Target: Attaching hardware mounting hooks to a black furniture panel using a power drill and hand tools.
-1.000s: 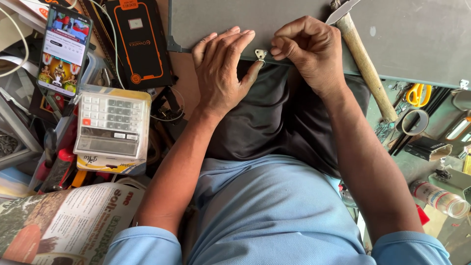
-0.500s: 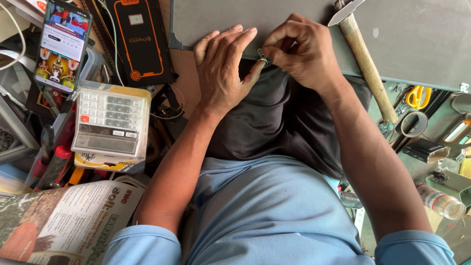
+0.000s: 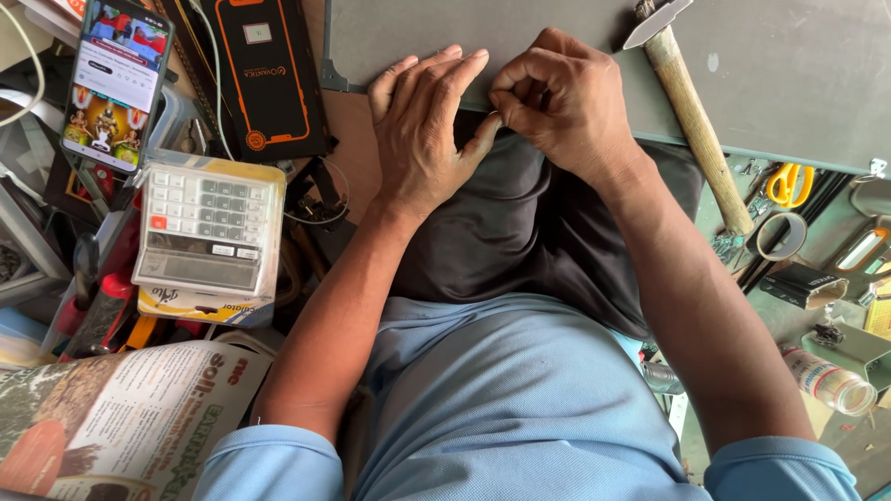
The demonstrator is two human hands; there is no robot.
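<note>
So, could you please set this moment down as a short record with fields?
Left hand: left hand flat, fingers spread, on the grey metal sheet
Right hand: right hand pinching a small metal piece, mostly hidden
Right of hands: wooden-handled hammer on the sheet
Left side: white desk calculator, lit smartphone

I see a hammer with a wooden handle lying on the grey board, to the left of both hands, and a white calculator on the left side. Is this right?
Not quite. In the head view, the hammer lies to the right of the left hand and the right hand, not the left. Its wooden handle does rest on the grey board, and the white calculator is on the left side.
</note>
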